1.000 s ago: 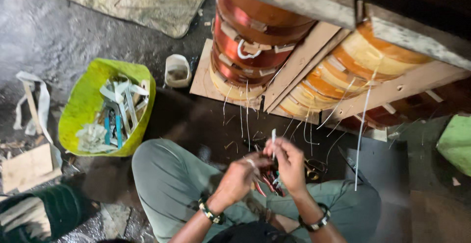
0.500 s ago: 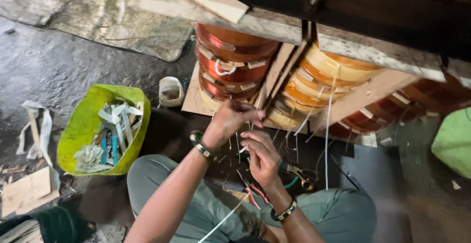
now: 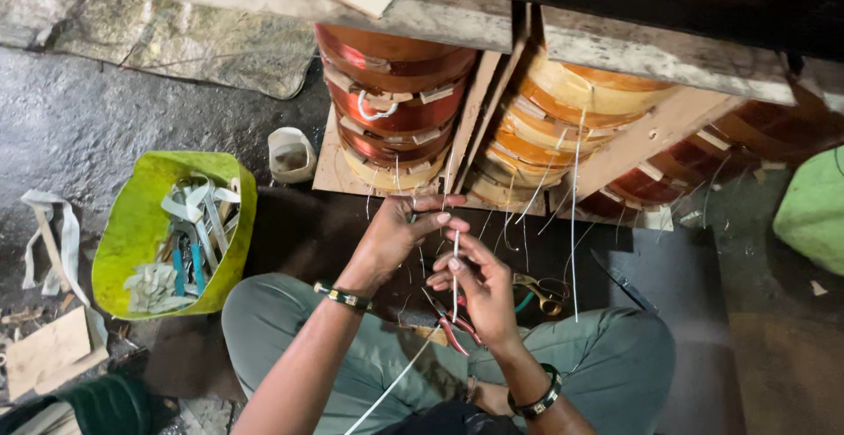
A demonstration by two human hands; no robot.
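I sit cross-legged on the floor before big copper-coloured wound coils (image 3: 396, 105) held between wooden slats (image 3: 470, 110). White strings (image 3: 576, 189) hang from the coils. My left hand (image 3: 396, 233) reaches to the lower edge of the left coil, fingers pinching near a hanging string. My right hand (image 3: 479, 286) is just below it, pinching a thin white string (image 3: 454, 264) that runs down over my lap. Red-handled pliers (image 3: 453, 325) lie on my lap under the right hand.
A lime-green bag (image 3: 141, 224) of white strips and tools stands at the left. A small white cup (image 3: 292, 154) sits by the coils. Yellow-handled scissors (image 3: 545, 293) lie to the right of my hands. Wood scraps (image 3: 48, 356) are at the lower left.
Both hands rose from my lap to the coil's lower edge a second ago. Since half a second ago they have settled lower and closer together on the string.
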